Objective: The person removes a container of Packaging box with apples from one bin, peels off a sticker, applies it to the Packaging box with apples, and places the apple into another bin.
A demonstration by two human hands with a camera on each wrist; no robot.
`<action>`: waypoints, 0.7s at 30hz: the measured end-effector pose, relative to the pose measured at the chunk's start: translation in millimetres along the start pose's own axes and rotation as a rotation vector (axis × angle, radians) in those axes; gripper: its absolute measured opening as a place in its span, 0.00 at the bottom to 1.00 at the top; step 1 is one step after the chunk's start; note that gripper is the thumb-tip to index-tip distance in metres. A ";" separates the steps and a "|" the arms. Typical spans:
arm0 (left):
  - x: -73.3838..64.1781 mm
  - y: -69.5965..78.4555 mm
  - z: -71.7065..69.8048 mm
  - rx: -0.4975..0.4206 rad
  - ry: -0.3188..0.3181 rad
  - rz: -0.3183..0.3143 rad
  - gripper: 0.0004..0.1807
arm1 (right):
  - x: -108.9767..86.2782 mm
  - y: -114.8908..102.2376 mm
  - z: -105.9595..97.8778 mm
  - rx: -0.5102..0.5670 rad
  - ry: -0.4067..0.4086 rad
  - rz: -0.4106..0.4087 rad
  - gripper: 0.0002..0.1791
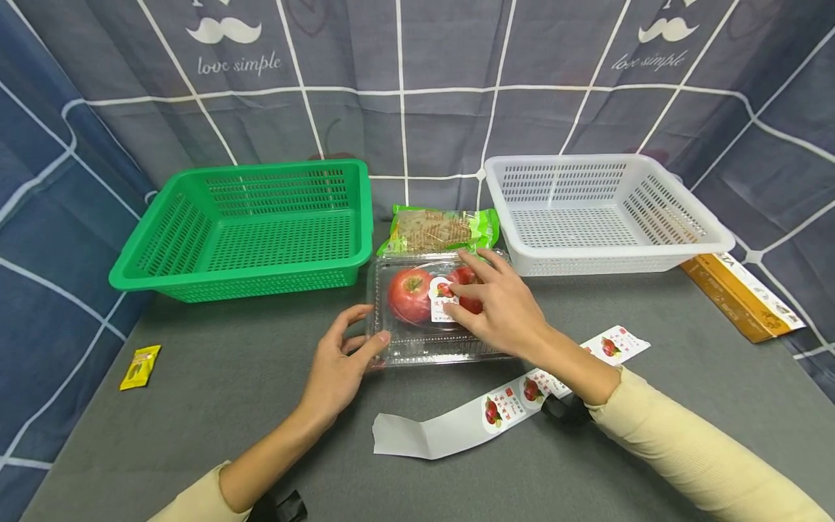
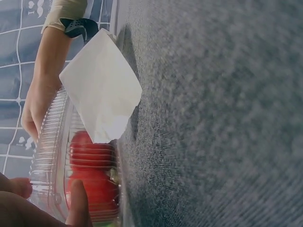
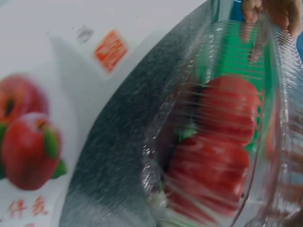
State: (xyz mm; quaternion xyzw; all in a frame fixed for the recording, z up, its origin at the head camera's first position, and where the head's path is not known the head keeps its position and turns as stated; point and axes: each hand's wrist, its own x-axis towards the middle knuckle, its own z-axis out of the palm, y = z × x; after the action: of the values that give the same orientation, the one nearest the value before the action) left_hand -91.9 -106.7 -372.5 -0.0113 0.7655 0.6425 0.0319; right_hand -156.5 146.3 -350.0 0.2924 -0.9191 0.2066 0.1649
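A clear plastic clamshell box (image 1: pixel 417 349) with red apples (image 1: pixel 409 293) inside lies on the grey table, its lid down. At its left front corner my left hand (image 1: pixel 339 362) holds the box, thumb at the front and fingers along the side. My right hand (image 1: pixel 505 308) reaches over the lid from the right. Its thumb and a fingertip touch the right edge of a white label (image 1: pixel 440 308) with a red fruit picture, which lies on the lid. Other right fingers spread toward the box's back edge, partly covering one apple.
A strip of labels (image 1: pixel 457 431) curls under my right forearm. Behind the box lies a green-edged food bag (image 1: pixel 437 230), between a green basket (image 1: pixel 261 279) and a white basket (image 1: pixel 607 261). A yellow packet (image 1: pixel 140 367) lies left, an orange-brown carton (image 1: pixel 744 297) right.
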 end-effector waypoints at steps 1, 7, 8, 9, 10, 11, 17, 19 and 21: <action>0.0 0.0 0.1 -0.015 -0.005 -0.006 0.27 | -0.5 1.3 0.4 0.016 0.021 -0.027 0.18; 1.1 -0.7 1.1 -0.083 -0.014 -0.035 0.27 | -2.1 6.9 -0.5 0.125 0.039 -0.135 0.08; 1.4 -0.7 1.3 -0.073 -0.012 -0.034 0.27 | -2.2 7.5 -1.3 0.138 0.025 -0.135 0.08; 1.7 -0.6 1.5 -0.069 -0.013 -0.032 0.27 | -2.1 8.1 -1.8 0.144 0.008 -0.130 0.09; 2.0 -0.6 1.7 -0.068 -0.015 -0.029 0.28 | -1.9 8.4 -2.4 0.144 -0.009 -0.126 0.09; 2.1 -0.3 1.8 -0.067 -0.018 -0.026 0.28 | -1.6 8.6 -3.1 0.140 -0.028 -0.122 0.10; 1.4 1.4 1.6 -0.083 -0.024 -0.014 0.29 | -0.5 9.3 -5.1 0.064 -0.137 -0.130 0.15; 1.8 1.2 1.5 -0.084 -0.025 -0.013 0.29 | -0.1 10.0 -4.9 0.047 -0.166 -0.143 0.17; 2.5 0.8 1.3 -0.076 -0.026 -0.013 0.30 | 0.0 11.1 -4.3 0.043 -0.178 -0.163 0.18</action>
State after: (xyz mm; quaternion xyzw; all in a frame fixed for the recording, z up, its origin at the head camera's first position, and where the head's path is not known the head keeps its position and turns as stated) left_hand -94.4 -105.3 -372.1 -0.0089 0.7401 0.6709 0.0455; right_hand -162.4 156.7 -349.4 0.3868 -0.8986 0.1854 0.0926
